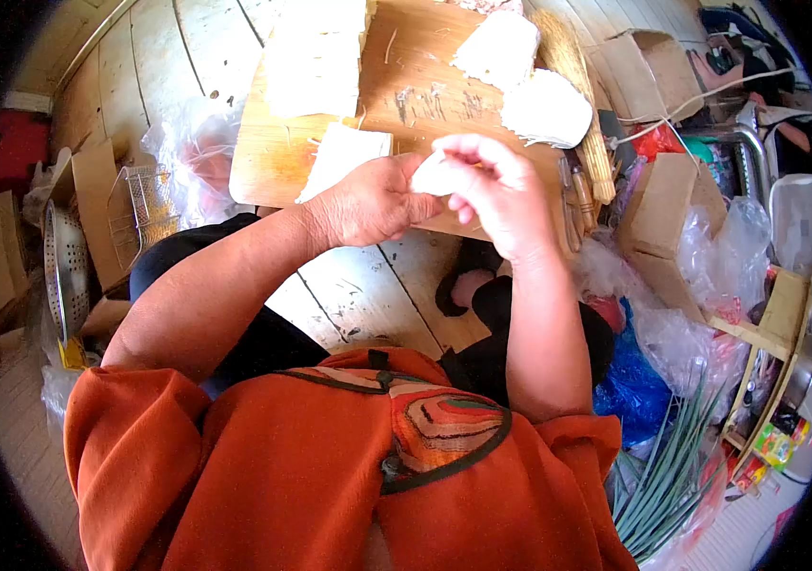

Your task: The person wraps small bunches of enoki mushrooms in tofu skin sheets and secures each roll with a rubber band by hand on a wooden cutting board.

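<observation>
Both my hands are raised over the near edge of a wooden board (415, 62). Between them is a small pale piece (431, 178) that looks like a folded dough wrapper. My left hand (376, 202) is closed around its left side. My right hand (499, 190) pinches it from the right, with the outer fingers loosely curled. What lies inside the piece is hidden. Beside my left hand lies a stack of white square wrappers (344, 157). Larger white sheets (316, 62) lie behind it. Two overexposed white slabs (547, 109) sit at the board's right.
A straw bundle (573, 71) and wooden-handled tools (582, 198) border the board's right side. Cardboard boxes (668, 205), plastic bags and green onions (673, 485) crowd the right floor. At left are a perforated metal colander (65, 271) and a wire basket (151, 202).
</observation>
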`<state>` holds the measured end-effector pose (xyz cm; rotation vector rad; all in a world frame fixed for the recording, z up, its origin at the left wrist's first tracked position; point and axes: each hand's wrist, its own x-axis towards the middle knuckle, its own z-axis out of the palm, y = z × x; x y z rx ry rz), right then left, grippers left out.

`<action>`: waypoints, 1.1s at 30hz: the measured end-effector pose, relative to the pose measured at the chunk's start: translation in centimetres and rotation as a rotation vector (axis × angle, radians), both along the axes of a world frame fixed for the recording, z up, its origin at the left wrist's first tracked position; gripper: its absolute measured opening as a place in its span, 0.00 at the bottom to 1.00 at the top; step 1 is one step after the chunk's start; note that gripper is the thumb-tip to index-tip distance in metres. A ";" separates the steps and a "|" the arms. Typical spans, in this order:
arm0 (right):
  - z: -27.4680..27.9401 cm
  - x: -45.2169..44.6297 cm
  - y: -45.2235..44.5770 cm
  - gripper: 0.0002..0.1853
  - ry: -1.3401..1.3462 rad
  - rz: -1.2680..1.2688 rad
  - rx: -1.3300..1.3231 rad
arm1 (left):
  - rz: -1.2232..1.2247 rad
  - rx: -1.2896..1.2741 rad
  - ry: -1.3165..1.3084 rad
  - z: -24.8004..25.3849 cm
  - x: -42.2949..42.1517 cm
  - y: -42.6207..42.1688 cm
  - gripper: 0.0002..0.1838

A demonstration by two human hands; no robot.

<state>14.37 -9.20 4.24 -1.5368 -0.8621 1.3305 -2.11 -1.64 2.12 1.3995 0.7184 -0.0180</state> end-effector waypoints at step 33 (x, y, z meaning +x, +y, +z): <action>-2.0 -1.5 -0.7 0.06 -0.199 -0.082 -0.010 | 0.321 -0.660 -0.524 -2.4 1.2 0.0 0.12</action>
